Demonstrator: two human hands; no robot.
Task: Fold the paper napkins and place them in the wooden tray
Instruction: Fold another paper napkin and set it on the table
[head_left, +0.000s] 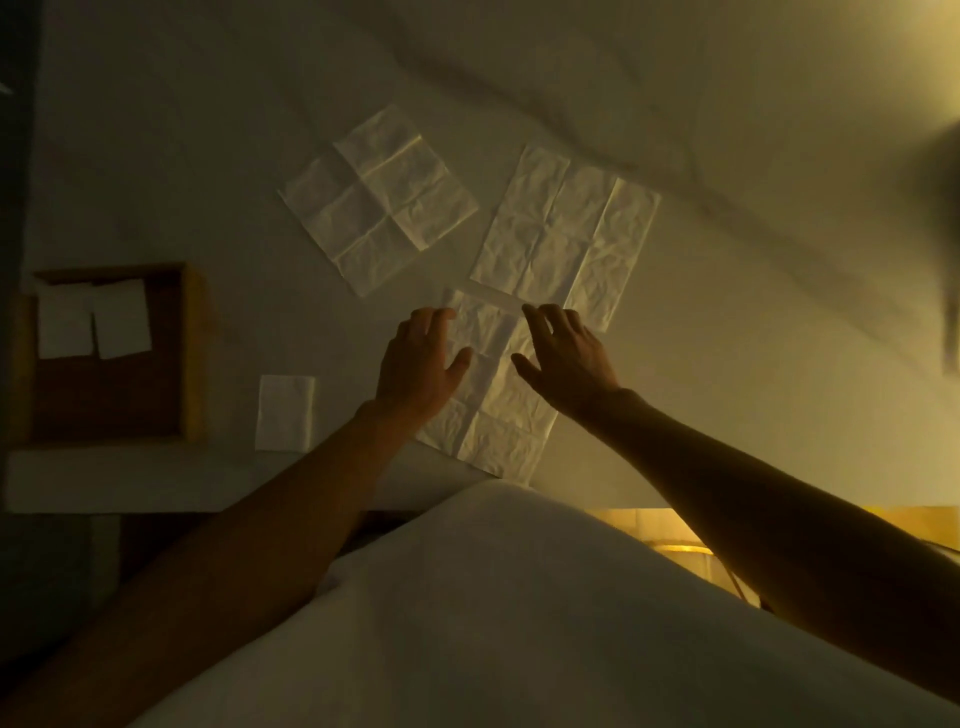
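A crumpled white napkin (498, 395) lies spread on the white cloth in front of me. My left hand (421, 358) rests on its left part and my right hand (563, 353) on its right part, fingers apart on both, reaching to its far edge. Two more unfolded napkins lie beyond, one at the far left (379, 200), one at the far right (563, 236). At the left stands the wooden tray (195, 353) with two folded napkins (93, 319) in its far half. Another folded napkin (284, 413) lies on the cloth next to the tray.
The white cloth (727, 364) is wrinkled across the far side. The table's near edge runs just below the tray and the napkin. A white garment on my body fills the lower middle. A yellow lit object (680, 551) shows below the edge at right.
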